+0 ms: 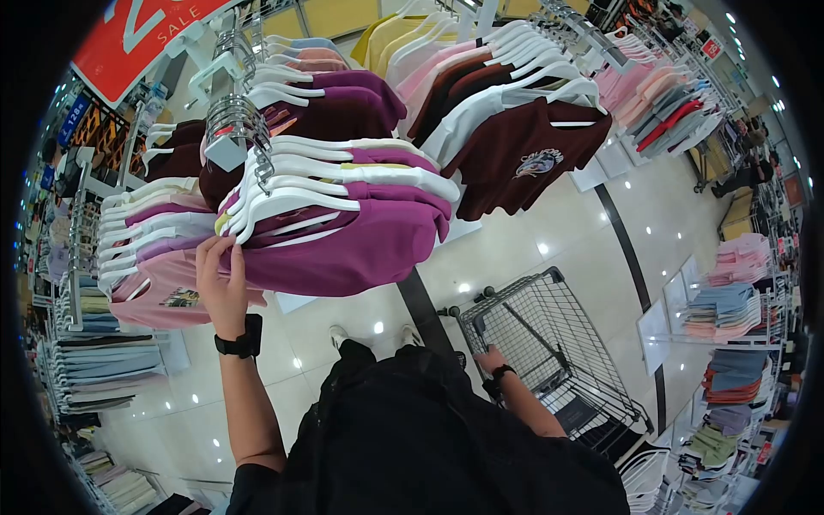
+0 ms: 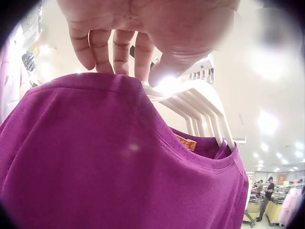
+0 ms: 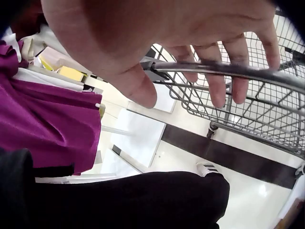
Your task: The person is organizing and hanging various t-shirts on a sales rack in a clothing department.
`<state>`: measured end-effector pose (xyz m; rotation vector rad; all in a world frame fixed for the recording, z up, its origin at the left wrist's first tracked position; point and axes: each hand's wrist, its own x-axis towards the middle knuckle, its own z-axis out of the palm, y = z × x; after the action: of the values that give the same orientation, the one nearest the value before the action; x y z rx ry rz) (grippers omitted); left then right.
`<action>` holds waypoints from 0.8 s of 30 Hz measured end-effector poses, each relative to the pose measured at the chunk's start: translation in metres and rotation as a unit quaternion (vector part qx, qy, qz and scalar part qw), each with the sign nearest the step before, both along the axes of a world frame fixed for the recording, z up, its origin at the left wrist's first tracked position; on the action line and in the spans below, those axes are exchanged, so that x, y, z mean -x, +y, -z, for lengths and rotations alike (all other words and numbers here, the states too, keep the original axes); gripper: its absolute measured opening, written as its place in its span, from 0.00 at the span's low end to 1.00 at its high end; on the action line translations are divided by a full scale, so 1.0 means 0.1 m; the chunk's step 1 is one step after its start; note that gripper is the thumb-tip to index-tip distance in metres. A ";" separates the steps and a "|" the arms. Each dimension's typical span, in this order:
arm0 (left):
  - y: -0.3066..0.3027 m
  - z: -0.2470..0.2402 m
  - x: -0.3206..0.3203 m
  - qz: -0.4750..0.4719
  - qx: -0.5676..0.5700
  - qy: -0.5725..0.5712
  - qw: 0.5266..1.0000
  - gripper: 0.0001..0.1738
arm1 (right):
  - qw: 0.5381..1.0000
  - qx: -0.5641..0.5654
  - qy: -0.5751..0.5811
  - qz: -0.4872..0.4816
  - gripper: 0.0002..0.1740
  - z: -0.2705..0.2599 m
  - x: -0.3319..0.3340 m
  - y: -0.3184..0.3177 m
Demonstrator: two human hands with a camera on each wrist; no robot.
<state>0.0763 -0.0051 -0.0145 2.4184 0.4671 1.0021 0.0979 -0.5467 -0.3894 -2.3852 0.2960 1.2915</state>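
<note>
My left hand [image 1: 221, 287] reaches up to the shoulder of a purple shirt [image 1: 343, 253] on a white hanger [image 1: 292, 204]. In the left wrist view its fingers [image 2: 99, 50] extend down past the top of the shirt's shoulder, which hides some fingertips. The thumb lies beside the collar, near the hangers. My right hand [image 1: 491, 360] rests on the handle of a wire shopping cart [image 1: 558, 318]. Seen from the right wrist, the long fingers hang loosely across the dark handle bar [image 3: 214, 69], and the thumb points down near its end.
Shirts crowd the rack around the purple one, including a pink shirt [image 1: 167, 292] and a maroon printed shirt [image 1: 536, 159]. A red sale sign [image 1: 142, 39] hangs at upper left. More clothes racks line both sides of a tiled floor [image 1: 549, 245].
</note>
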 end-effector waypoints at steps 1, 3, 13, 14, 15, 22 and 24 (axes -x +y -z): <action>-0.02 0.00 0.01 0.003 0.002 -0.002 1.000 0.09 | 1.000 -0.003 0.023 -0.016 0.51 0.01 -0.01 0.00; -0.03 -0.01 0.03 0.002 0.000 -0.003 1.000 0.10 | 0.998 -0.002 0.021 -0.066 0.51 0.01 0.00 0.03; -0.13 -0.04 0.17 -0.049 0.192 0.067 0.978 0.14 | 0.947 -0.181 -0.266 -0.009 0.19 -0.70 -0.62 0.52; -0.14 -0.04 0.17 -0.050 0.195 0.060 0.978 0.14 | 0.917 -0.251 -0.308 0.023 0.15 -1.11 -0.75 0.78; -0.14 -0.05 0.17 -0.051 0.197 0.053 0.978 0.14 | 0.881 -0.319 -0.346 0.054 0.12 -1.56 -0.88 1.06; -0.25 0.05 -0.13 -0.016 0.049 -0.019 0.999 0.11 | 0.618 -0.425 -0.644 -0.148 0.17 -3.74 -1.45 2.44; -0.25 0.07 -0.12 -0.021 0.061 -0.019 0.998 0.11 | 0.636 -0.445 -0.606 -0.173 0.15 -3.75 -1.55 2.68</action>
<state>0.0881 -0.0296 -0.0220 2.2856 0.5516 1.0059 0.2530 -0.2788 -0.0141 -1.8223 -0.9949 -0.3429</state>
